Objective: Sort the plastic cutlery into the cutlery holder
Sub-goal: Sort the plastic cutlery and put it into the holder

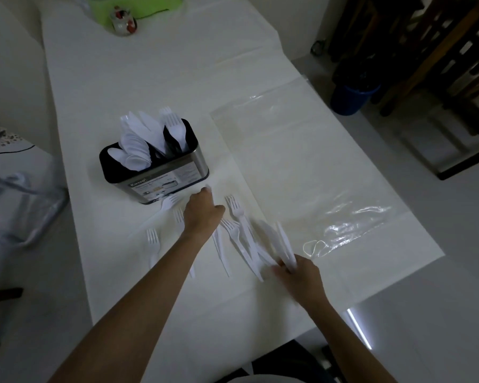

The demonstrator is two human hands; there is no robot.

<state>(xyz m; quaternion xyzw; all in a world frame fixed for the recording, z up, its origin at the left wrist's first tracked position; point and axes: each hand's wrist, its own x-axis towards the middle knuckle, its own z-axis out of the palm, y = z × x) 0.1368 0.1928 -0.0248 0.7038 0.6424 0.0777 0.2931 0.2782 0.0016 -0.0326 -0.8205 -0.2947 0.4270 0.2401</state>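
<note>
Holder: the shiny metal holder stands on the white table, a little to the left of the middle.
Inside it: spoons in the near-left part, standing knives in the middle part, standing forks in the far-right part.
On the table: loose forks lie flat and spread out between the holder and the person. One lies right against the holder's front.
Right hand: the right hand has its fingers curled round the handle ends of a bunch of knives. The blades point away from the person (this part is blurry).
Left hand: the left hand reaches out low over the loose forks, just beside the holder's near corner. A bit of white shows at its fingertips. I cannot tell if it pinches something or only touches the table.
Step now: I think this is the gathering step. The knives are in one hand and the forks are not yet picked up.
How far along: well on, I would say, since the holder looks quite full.
Next move: the bunch of knives likely needs to go handle-first into the middle part. It has to tip upright and slide in beside the standing knives without knocking them.
After that: the loose forks need scooping up for the far-right part.
Also there: a clear plastic sheet lies on the table to the right.
</note>
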